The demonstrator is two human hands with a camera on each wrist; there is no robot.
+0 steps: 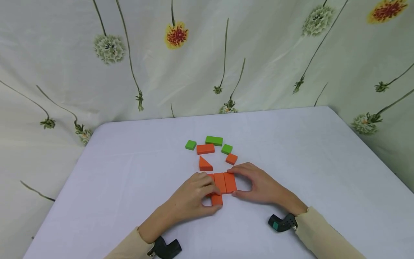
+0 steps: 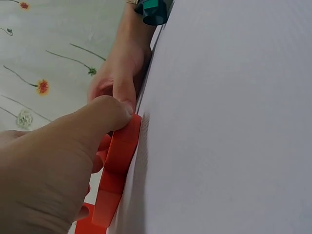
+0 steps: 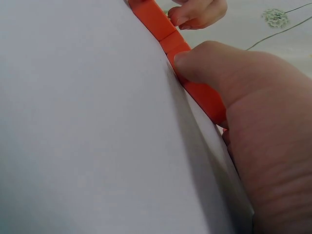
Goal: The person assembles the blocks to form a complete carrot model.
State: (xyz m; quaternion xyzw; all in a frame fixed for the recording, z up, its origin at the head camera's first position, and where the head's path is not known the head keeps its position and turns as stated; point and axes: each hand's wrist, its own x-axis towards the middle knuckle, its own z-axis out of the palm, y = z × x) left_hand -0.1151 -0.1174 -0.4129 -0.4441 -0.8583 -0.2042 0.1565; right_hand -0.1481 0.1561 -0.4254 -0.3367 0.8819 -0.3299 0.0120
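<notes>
Several orange blocks lie flat and side by side in front of me. My left hand [image 1: 195, 196] pinches a small orange block [image 1: 216, 200] at the near side of the group, thumb at its front corner, fingers over the top. Part of the block to its left is hidden under those fingers. On the right, my right hand [image 1: 262, 183] spans the end orange rectangular block [image 1: 230, 182], index finger at its far edge and thumb at its near edge. Another orange block [image 1: 220, 182] touches it on the left. The right thumb [image 3: 192, 66] presses the orange side in the right wrist view.
Beyond the group lie an orange triangle block [image 1: 205, 164], an orange bar [image 1: 205, 149] and a small orange block [image 1: 231, 159]. Farther back are a green bar [image 1: 214, 140] and two small green blocks. A white cloth [image 1: 129, 172] covers the table; a flowered curtain [image 1: 200, 72] hangs behind.
</notes>
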